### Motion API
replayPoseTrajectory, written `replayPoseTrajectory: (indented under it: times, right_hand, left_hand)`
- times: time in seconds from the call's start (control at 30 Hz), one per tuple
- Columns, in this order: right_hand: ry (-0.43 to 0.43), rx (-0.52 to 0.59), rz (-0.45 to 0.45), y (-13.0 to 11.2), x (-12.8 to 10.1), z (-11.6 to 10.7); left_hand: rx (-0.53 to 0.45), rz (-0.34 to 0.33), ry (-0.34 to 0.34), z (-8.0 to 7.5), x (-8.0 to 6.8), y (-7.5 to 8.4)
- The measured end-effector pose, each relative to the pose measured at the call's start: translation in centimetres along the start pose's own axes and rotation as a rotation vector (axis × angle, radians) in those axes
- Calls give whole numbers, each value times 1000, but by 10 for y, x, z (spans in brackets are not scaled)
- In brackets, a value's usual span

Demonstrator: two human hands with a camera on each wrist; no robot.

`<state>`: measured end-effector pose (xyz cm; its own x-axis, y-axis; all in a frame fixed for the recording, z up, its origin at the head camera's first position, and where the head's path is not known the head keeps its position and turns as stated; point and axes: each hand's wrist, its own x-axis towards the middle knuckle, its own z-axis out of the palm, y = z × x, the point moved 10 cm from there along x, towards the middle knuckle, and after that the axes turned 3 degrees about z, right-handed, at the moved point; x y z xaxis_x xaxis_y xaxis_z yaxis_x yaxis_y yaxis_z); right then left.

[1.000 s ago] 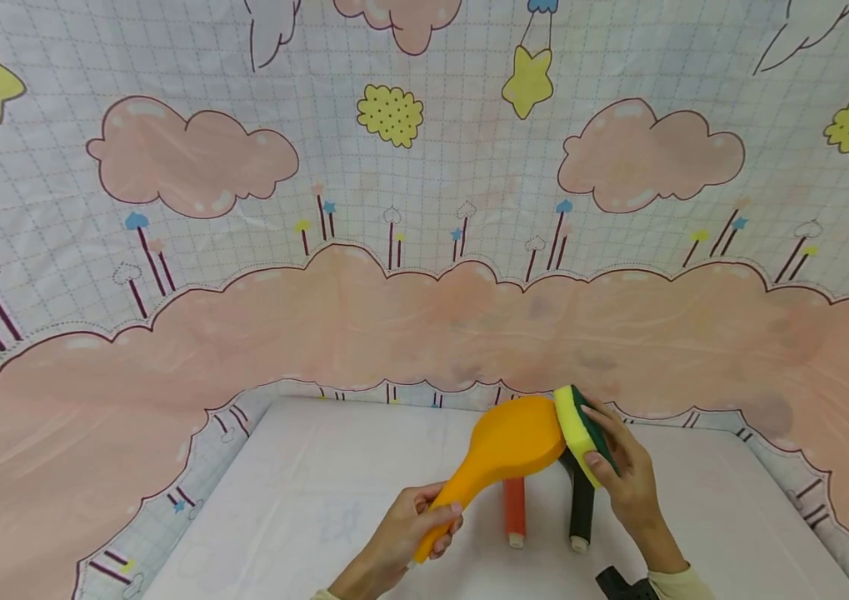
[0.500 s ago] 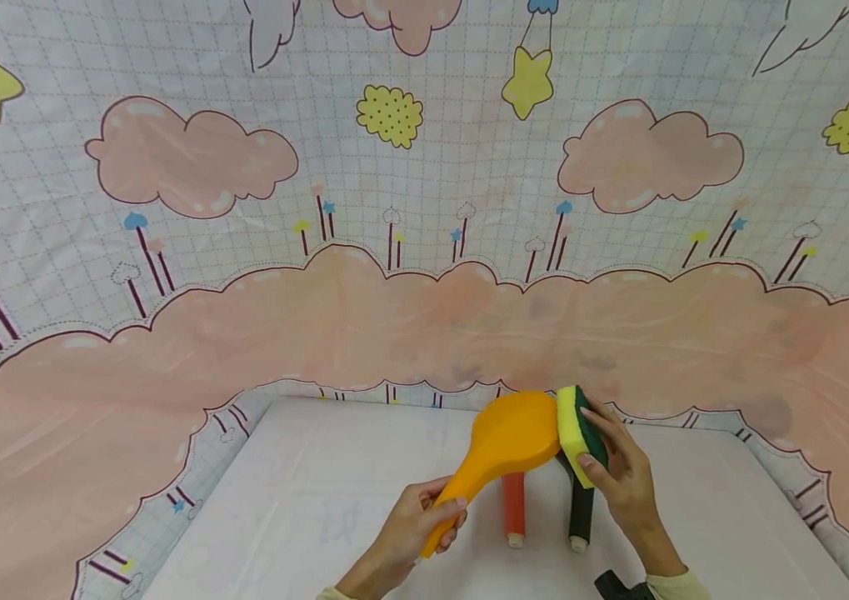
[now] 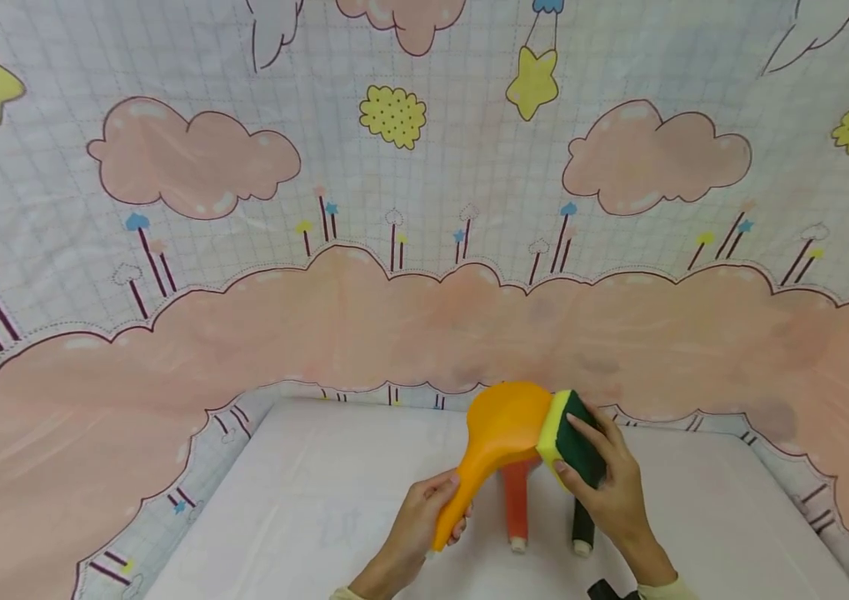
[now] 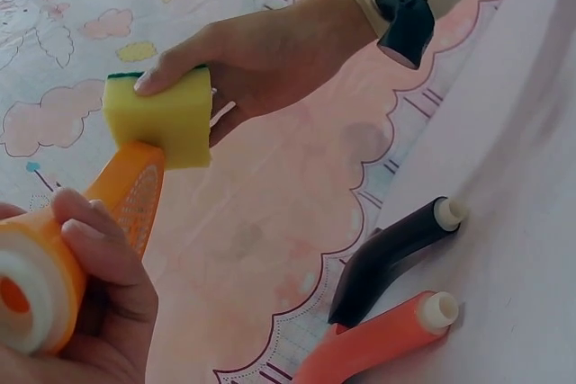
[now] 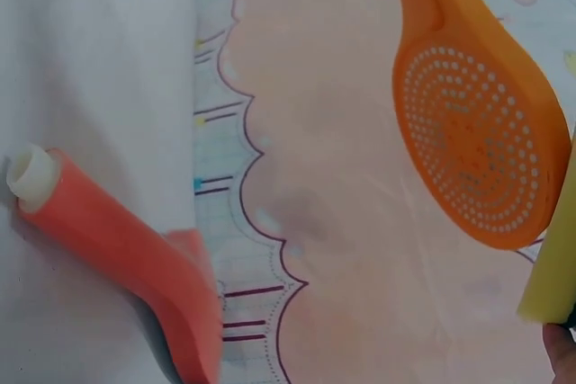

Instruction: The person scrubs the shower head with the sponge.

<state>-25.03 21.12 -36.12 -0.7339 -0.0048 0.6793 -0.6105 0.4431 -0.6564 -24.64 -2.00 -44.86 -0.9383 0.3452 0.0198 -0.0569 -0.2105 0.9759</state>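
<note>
My left hand grips the handle of an orange shower head, which is raised above the table with its back facing the head camera. The right wrist view shows its round face of small nozzle holes. In my right hand is a yellow sponge with a green scouring side, pinched between thumb and fingers. Its yellow side meets the right edge of the orange head. Seen from the left wrist, the sponge sits against the head's far rim, and the handle's white threaded end points toward the camera.
Below the raised shower head, a red shower head and a black one lie side by side on the white table, their heads partly hidden. A cloth printed with clouds and stars rises behind the table.
The sponge has slid slightly left and down over the shower head's edge and turned, so more green shows. The shower head has tilted more upright, its handle end moving right with my left hand.
</note>
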Motion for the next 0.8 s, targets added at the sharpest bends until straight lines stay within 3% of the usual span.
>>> replayPoseTrajectory:
  times: [0.53, 0.8]
  right_hand:
    - [46, -125, -27, -7, -3, 6]
    - [46, -147, -87, -8, -5, 13]
  left_hand:
    - [-35, -12, 32, 1, 4, -4]
    - [-79, 0, 7, 6, 6, -5]
